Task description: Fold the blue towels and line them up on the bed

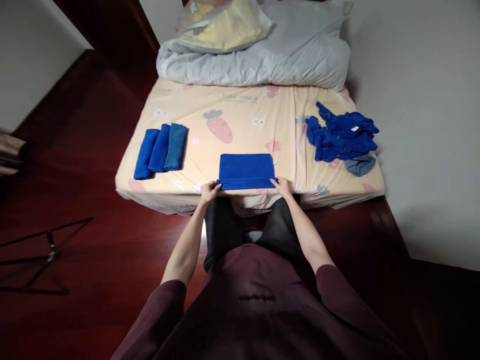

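Observation:
A blue towel (246,166) lies flat near the front edge of the bed, its near edge turned over in a narrow strip. My left hand (210,192) pinches the left end of that strip, and my right hand (281,187) pinches the right end. A small white tag shows at the towel's right side. To the left, several rolled or folded blue towels (159,150) lie side by side. On the right sits a crumpled heap of blue towels (347,135), with a grey-blue cloth (360,165) at its near side.
The bed (240,107) has a cream sheet with carrot prints. A grey quilt (255,65) and a yellow bundle in clear plastic (232,27) lie at its far end. A white wall (423,125) borders the right. Black stand legs (50,255) rest on the floor at left.

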The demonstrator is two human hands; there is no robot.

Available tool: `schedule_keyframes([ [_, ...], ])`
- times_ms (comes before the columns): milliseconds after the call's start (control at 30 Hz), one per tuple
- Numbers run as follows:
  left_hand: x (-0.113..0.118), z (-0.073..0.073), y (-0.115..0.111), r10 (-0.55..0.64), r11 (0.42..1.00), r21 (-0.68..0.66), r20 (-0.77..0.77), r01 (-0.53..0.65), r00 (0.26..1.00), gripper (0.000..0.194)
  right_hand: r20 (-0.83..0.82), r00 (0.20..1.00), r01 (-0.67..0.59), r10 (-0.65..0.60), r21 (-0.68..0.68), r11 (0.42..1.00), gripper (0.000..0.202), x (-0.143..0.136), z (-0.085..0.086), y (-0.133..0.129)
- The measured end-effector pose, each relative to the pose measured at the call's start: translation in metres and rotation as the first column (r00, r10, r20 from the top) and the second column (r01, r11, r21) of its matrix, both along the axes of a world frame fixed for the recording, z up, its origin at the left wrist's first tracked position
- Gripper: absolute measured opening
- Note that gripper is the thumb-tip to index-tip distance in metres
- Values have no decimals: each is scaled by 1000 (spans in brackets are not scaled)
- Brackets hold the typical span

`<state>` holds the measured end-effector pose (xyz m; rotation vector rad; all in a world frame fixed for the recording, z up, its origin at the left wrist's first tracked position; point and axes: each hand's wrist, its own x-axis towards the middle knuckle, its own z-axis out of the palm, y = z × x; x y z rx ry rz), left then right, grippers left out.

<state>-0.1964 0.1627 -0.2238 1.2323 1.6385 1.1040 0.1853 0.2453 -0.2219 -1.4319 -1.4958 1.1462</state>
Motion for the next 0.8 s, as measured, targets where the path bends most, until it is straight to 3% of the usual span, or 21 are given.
schedule_keyframes([
  [300,5,-6,-5,76,995,51,111,-82,991,44,-103,995,1,-6,-48,999,55,7,-3,1],
  [500,5,-6,-7,94,994,52,132,-101,987,48,-165,983,56,-78,-134,989,59,15,-5,4],
  [800,2,-14,-2,128,991,22,97,-130,987,47,-149,977,139,-154,-105,985,62,14,-13,4],
])
